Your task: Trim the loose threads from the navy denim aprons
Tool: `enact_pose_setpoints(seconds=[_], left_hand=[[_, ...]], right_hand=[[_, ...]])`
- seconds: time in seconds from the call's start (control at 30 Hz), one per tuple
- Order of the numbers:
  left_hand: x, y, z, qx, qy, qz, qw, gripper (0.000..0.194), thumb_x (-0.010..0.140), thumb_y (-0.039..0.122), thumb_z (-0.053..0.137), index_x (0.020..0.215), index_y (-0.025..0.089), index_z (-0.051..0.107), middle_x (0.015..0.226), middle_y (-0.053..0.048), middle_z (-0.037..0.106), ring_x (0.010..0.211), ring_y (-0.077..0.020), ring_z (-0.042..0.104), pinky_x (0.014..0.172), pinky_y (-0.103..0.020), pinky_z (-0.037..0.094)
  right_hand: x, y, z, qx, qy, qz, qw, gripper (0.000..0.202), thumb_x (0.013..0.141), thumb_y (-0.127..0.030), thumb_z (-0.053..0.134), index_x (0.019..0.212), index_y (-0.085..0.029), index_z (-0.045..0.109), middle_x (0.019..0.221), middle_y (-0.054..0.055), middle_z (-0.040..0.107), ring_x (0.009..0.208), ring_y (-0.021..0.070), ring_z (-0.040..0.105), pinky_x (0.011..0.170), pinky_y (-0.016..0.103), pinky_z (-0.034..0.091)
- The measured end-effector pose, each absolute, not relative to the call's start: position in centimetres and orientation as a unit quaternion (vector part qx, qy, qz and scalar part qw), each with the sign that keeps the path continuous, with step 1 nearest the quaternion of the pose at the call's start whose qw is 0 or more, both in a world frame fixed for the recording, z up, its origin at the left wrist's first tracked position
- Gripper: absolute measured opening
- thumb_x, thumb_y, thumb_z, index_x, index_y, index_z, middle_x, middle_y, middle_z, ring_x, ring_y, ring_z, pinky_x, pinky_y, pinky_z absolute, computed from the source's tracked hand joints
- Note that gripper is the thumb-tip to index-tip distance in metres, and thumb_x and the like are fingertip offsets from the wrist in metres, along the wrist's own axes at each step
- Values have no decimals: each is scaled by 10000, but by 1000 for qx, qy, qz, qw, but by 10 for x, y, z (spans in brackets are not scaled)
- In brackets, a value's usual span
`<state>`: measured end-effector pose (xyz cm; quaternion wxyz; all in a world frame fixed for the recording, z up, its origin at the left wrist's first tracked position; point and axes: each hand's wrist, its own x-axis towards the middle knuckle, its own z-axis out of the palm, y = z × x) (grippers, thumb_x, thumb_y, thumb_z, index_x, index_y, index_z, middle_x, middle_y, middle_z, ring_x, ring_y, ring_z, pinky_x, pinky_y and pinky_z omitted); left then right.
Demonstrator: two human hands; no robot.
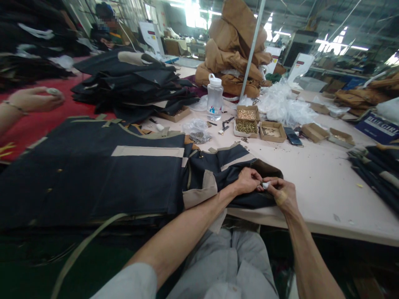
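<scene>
A dark navy garment piece (232, 160) with beige strips lies bunched at the table's front edge, its brown inner side showing at the right. My left hand (249, 180) pinches its cloth, fingertips close together. Facing it, my right hand (285, 194) is closed with thumb and fingers around a small white object (266, 185), which meets the cloth beside the left fingertips. What exactly the white object is cannot be made out. A stack of flat dark garment pieces (143, 178) lies to the left of my hands.
Small cardboard boxes of brass-coloured metal fittings (246, 126) stand behind the cloth, near a clear water bottle (215, 99) and a phone (293, 136). Dark (134, 83) and brown piles (230, 45) rise further back. Another person's hand (40, 99) reaches in at the left.
</scene>
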<state>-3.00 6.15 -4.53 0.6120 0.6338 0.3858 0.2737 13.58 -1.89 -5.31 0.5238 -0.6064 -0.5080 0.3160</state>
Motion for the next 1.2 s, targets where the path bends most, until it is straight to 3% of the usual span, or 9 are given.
enact_pose_setpoints(seconds=[0.23, 0.47, 0.73, 0.93, 1.2], left_hand=[[-31, 65, -46, 612, 357, 294, 641, 92, 750, 66, 668, 837, 90, 691, 695, -71, 730, 598, -153, 712, 594, -237, 593], [-27, 60, -39, 549, 381, 337, 663, 106, 694, 29, 673, 770, 91, 633, 572, -26, 663, 506, -150, 670, 526, -247, 570], [-24, 63, -47, 546, 469, 419, 554, 158, 614, 84, 686, 748, 127, 614, 570, 26, 611, 476, -107, 588, 460, -189, 452], [-23, 71, -47, 559, 511, 422, 498, 145, 566, 119, 694, 694, 127, 625, 619, 7, 626, 538, -96, 559, 490, -184, 413], [-29, 79, -33, 572, 553, 422, 435, 147, 540, 153, 707, 649, 145, 610, 642, 3, 637, 587, -108, 574, 523, -189, 417]], right_hand=[[135, -15, -57, -564, -476, 378, 559, 375, 660, -449, 871, 861, -181, 702, 906, 95, 756, 771, 226, 703, 715, 349, 572], [133, -10, -59, -548, -509, 396, 532, 427, 714, -528, 820, 953, -209, 667, 858, 65, 736, 720, 213, 680, 670, 332, 549], [118, -15, -48, -587, -613, 233, 475, 322, 901, -498, 627, 1019, -218, 734, 840, 50, 705, 713, 202, 610, 636, 309, 472], [115, -16, -48, -572, -688, 116, 432, 287, 941, -432, 594, 1065, -224, 748, 852, 62, 660, 672, 181, 576, 649, 319, 478], [112, -10, -55, -587, -681, 86, 430, 278, 922, -446, 616, 1022, -233, 764, 826, 59, 667, 642, 178, 573, 622, 315, 472]])
